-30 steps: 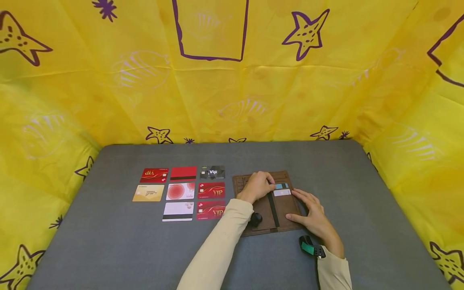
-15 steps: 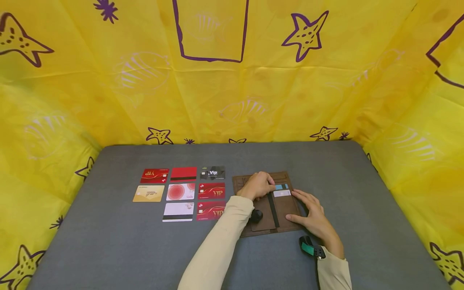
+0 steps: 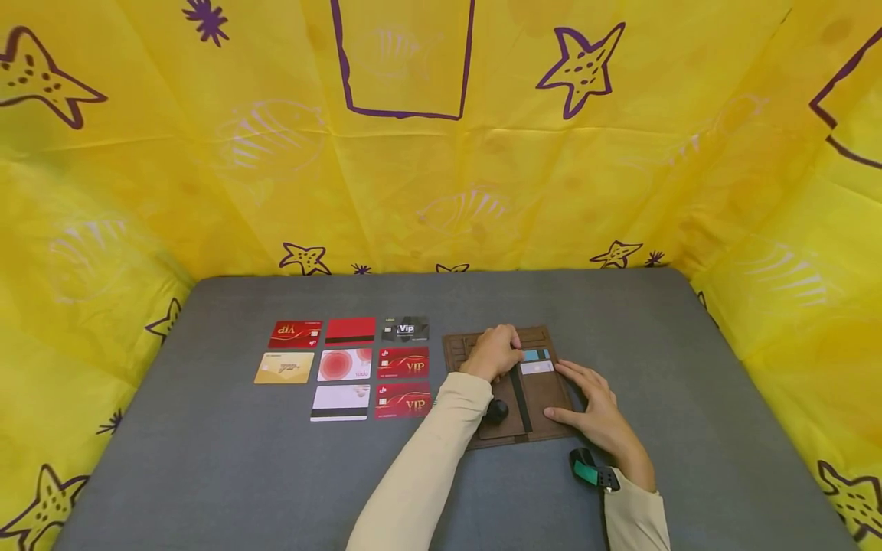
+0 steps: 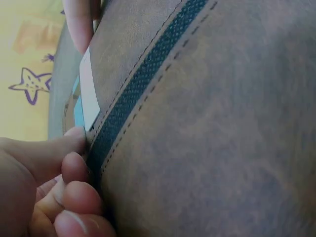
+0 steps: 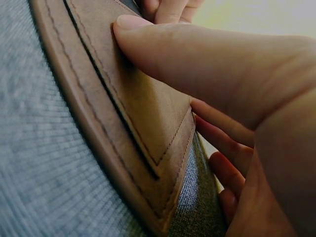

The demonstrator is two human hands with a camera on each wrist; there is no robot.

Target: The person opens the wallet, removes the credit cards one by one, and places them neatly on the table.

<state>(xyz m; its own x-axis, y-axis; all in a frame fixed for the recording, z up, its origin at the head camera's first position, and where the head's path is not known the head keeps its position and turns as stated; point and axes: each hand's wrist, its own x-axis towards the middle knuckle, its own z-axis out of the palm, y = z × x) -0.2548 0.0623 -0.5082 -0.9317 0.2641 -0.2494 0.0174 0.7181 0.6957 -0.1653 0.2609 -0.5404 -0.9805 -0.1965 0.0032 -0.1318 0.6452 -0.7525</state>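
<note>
An open brown wallet lies on the grey table. A blue card and a white card stick out of slots in its right half. My left hand reaches over the wallet's middle. In the left wrist view, its thumb and curled fingers pinch the corner of the blue card, beside the white card. My right hand rests on the wallet's right side, fingers extended along the edge. In the right wrist view, its thumb lies on the brown leather.
Several cards lie in rows left of the wallet, among them a gold card, a black card and a red VIP card. A black elastic band runs down the wallet. Yellow patterned cloth stands behind the table.
My left hand and forearm have shifted slightly to the right, with the fingers still at the blue card. My right hand has stayed in place on the wallet.
</note>
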